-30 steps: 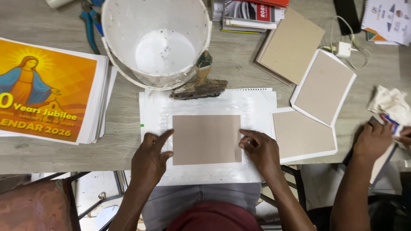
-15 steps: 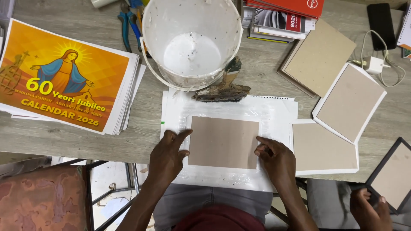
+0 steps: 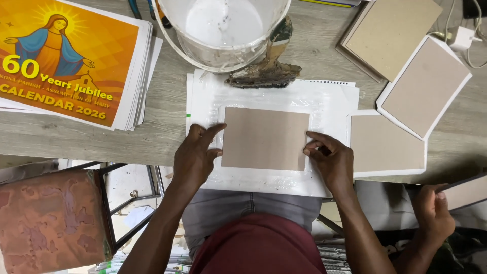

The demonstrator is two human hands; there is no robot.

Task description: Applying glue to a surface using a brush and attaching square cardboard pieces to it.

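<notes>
Change: both hands have been kept at the ends of the grey board since half a second ago, while the co-worker's hand has been raised higher at the lower right
Left hand (image 3: 195, 155): laid flat and open, fingers spread; the left short edge of the grey board (image 3: 266, 138) is pressed by the fingertips, nothing is gripped
Right hand (image 3: 329, 160): fingers curled, their tips set against the right short edge of the board; no grasp is closed round it
Grey board: laid flat on the white sheet (image 3: 203, 99), at the near edge of the table (image 3: 61, 139), about the middle of its width
White sheet: overhung past the near edge, glossy round the board
Covered boards: one (image 3: 386, 143) just beside the sheet on the right, a second (image 3: 425, 83) tilted beyond it, a bare brown one (image 3: 390, 33) towards the far right corner
Bucket (image 3: 223, 30): white, stood at the far edge, a crusted brush (image 3: 266, 71) leaned against it
Calendar stack (image 3: 66, 61): orange, at the left
Co-worker's hand (image 3: 433, 213): closed on a dark-edged board (image 3: 466, 192) below the right edge
</notes>
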